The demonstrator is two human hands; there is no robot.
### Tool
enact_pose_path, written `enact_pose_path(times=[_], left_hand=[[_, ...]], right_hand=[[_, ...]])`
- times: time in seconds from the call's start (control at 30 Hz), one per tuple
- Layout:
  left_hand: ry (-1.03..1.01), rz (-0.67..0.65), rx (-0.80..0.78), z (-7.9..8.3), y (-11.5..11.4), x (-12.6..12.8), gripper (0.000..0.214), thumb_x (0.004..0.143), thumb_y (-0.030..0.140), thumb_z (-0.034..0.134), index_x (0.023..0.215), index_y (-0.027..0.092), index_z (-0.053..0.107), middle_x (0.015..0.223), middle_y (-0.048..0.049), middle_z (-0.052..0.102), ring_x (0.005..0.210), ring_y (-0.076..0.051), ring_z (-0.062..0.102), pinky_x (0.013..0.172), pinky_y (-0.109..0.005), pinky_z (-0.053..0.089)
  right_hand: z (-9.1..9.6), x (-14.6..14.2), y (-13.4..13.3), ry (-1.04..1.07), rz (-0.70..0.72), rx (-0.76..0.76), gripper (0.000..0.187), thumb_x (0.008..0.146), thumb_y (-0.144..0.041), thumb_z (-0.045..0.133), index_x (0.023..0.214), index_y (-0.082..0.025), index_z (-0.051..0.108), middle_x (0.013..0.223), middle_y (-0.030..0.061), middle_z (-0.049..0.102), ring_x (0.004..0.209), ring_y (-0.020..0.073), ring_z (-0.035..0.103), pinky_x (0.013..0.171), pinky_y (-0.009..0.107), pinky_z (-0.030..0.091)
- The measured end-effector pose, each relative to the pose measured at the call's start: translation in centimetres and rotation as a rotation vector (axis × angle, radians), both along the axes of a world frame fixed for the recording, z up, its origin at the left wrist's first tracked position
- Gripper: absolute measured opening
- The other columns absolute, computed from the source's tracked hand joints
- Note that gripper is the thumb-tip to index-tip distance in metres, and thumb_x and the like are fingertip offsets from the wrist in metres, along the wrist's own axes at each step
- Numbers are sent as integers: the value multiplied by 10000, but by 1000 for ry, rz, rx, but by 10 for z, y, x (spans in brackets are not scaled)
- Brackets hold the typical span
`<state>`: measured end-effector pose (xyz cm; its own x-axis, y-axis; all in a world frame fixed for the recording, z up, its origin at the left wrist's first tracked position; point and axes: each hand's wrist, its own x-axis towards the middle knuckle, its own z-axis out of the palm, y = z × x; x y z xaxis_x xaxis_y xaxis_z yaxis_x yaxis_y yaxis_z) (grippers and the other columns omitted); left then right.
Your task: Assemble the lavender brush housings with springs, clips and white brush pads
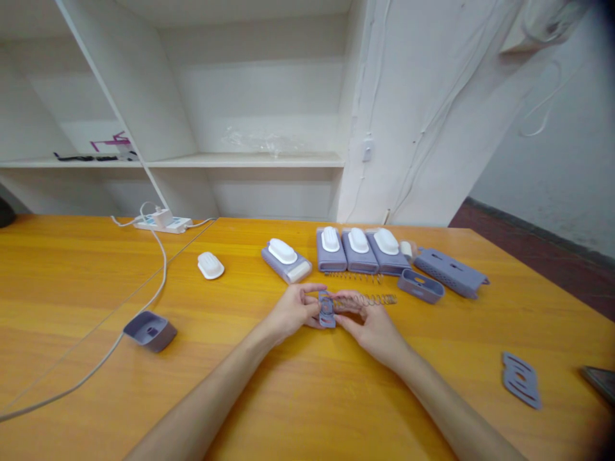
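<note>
- I take this for a small workshop or assembly room — three matching purple-grey units stand in a row on a long wooden table.
- I see housings and coil springs about them.
- I see plain white shelving behind, a power strip on the tabletop — and cables running along the bare wall.

Bright and fairly even over most of the frame. Palest on the white wall, upper right of centre; dimmer beneath the shelf, left of centre. Soft sheen across the table; nearly bleached on the white caps, mid-frame. Slightly fuzzy on the coil spring. Stretched and slanted toward the edges. Dark, blurred at far right.
</note>
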<state>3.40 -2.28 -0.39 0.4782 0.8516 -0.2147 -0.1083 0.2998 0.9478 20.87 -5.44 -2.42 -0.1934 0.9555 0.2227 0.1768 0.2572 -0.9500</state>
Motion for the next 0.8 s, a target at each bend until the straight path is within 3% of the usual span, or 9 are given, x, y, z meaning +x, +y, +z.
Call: enact_pose_path(times=[0.2, 0.4, 0.57, 0.8], left_hand=[[-34, 29, -5, 4, -1, 0, 645, 680, 256, 716, 1223, 77, 417, 791, -128, 695, 638, -203, 677, 658, -344, 541], [-80, 44, 30, 4, -4, 5, 700, 639, 299, 750, 1214, 57, 433, 707, -84, 679, 603, -188, 663, 654, -338, 533], [-131, 42, 58, 4, -6, 7, 734, 628, 343, 758, 1223, 67, 427, 695, -65, 669, 631, -194, 661, 679, -350, 524], [-154, 54, 60, 10, -11, 13, 749, 631, 350, 757, 1238, 75, 414, 756, -83, 681, 658, -191, 661, 698, -354, 520]], right_hand=[[-3, -3, -1, 180, -4, -118, 512, 722, -231, 668, 1200, -221, 486, 1121, 88, 646, 889, 205, 668, 867, 381, 505], [1, -6, 4, 292, -9, -190, 379, 660, -268, 723, 1003, -191, 580, 1020, 75, 677, 869, 204, 660, 810, 366, 523], [11, -8, 1, 363, -33, -279, 493, 602, -266, 769, 1044, -183, 568, 928, 66, 696, 875, 214, 654, 846, 393, 496], [13, -7, -4, 470, 3, -310, 401, 667, -227, 710, 1049, -180, 599, 1050, 83, 672, 986, 230, 618, 909, 396, 450]])
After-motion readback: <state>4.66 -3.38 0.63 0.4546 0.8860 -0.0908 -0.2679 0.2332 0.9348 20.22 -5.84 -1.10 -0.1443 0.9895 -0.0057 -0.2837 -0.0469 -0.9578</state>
